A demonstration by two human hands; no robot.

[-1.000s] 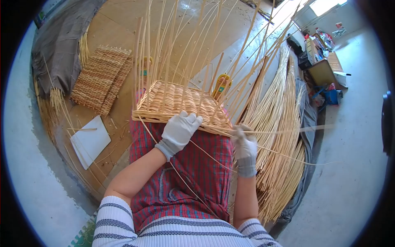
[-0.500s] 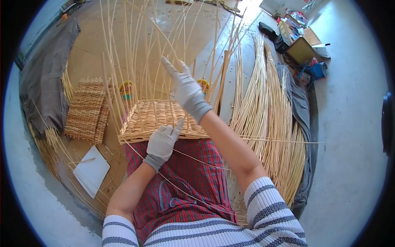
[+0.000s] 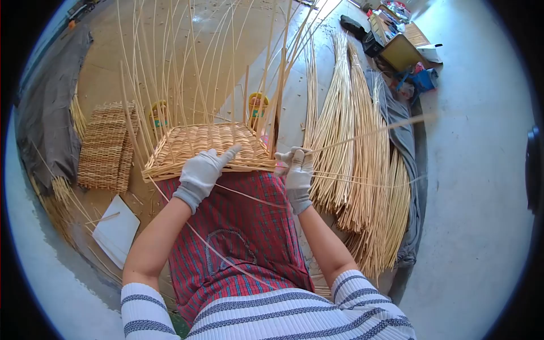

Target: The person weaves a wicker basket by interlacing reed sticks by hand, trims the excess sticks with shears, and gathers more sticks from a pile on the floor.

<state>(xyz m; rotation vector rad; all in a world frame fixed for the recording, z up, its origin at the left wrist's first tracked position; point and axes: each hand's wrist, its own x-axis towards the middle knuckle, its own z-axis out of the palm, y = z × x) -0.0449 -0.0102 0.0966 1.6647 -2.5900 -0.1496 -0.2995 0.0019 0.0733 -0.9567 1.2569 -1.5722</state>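
Observation:
A woven wicker base point(image 3: 209, 141) with tall upright stakes point(image 3: 192, 68) rests at my knees, over a red plaid cloth point(image 3: 238, 226). My left hand point(image 3: 203, 171), in a pale glove, lies on the base's near edge; its index finger points out to the right and the other fingers curl round the rim. My right hand point(image 3: 296, 170), gloved too, is beside the base's near right corner, closed on a thin willow rod point(image 3: 368, 135) that runs out to the right and blurs at its end. Another rod point(image 3: 226, 260) hangs from the near edge across the cloth.
Bundles of long willow rods point(image 3: 351, 153) lie on the right on a grey cloth. Woven panels point(image 3: 107, 147) and a white board point(image 3: 116, 231) are at the left. Two small yellow buckets point(image 3: 258, 106) stand behind the base. A cluttered low table point(image 3: 405, 54) is at the upper right.
My right hand has come down from above the base to its near right corner, and a rod now extends right from it. My left hand stays at the near edge. The whole view has shifted slightly.

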